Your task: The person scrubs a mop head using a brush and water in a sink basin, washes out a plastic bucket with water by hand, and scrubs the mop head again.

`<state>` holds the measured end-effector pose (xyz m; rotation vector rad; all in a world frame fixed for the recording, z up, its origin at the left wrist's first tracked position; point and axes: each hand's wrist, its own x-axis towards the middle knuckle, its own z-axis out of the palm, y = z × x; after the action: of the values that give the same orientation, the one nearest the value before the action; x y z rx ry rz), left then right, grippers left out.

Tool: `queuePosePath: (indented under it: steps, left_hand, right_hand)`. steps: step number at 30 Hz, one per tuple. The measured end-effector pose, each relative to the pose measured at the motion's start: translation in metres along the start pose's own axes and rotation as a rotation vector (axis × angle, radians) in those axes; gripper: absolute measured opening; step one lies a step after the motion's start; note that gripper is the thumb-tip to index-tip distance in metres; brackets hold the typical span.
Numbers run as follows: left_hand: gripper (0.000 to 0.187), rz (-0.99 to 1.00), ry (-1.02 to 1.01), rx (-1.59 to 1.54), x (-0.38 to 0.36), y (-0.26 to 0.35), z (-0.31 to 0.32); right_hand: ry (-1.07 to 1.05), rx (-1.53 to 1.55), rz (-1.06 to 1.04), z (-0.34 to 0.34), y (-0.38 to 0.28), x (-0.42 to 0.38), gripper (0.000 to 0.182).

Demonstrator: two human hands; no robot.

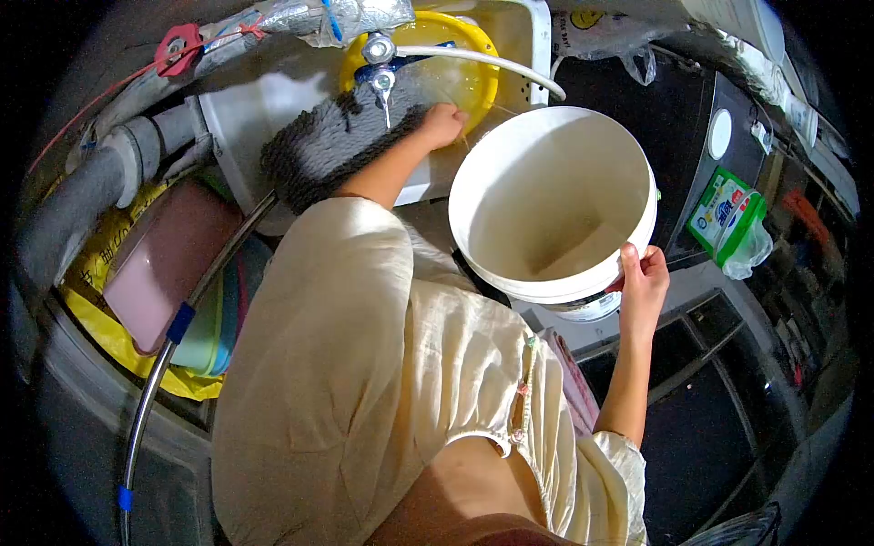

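My right hand (643,271) grips the rim of a large white bucket (555,196), thumb at the lip and fingers outside. The bucket tilts with its mouth toward me, and a little cloudy liquid or residue shows at its bottom. My left hand (443,126) is over the sink with fingers curled, beside a yellow basin (492,68). What those fingers hold, if anything, is hidden. Under my left forearm lies a dark grey shaggy mop head (305,150), its metal pole (155,382) running down to the lower left.
A white sink (232,118) holds the basin and mop head, beneath a metal tap (381,68) with a white hose (482,59). Pipes run at upper left, above a pink tub (168,264) and yellow bag (96,314). A green-and-white packet (724,218) is at right.
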<state>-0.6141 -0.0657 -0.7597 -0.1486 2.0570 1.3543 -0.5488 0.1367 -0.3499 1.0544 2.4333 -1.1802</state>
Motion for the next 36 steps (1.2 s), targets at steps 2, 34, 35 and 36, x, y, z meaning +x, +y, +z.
queuePosePath:
  steps: [2,34,35,36]
  left_hand:
    - [0.021,0.054,0.053,0.072,-0.002,-0.001,-0.003]
    - [0.032,0.123,-0.496,1.255,-0.049,-0.124,-0.078]
    - [0.031,0.117,-0.493,1.261,-0.054,-0.126,-0.085]
    - [0.031,0.109,-0.487,1.26,-0.059,-0.128,-0.091]
  right_hand:
    - [0.005,0.003,0.012,0.0,-0.002,-0.002,0.03]
    - [-0.018,0.079,0.017,-0.018,0.019,0.003,0.028]
    - [-0.018,0.084,0.018,-0.019,0.021,0.003,0.028]
    - [-0.009,0.089,0.027,-0.02,0.022,0.003,0.028]
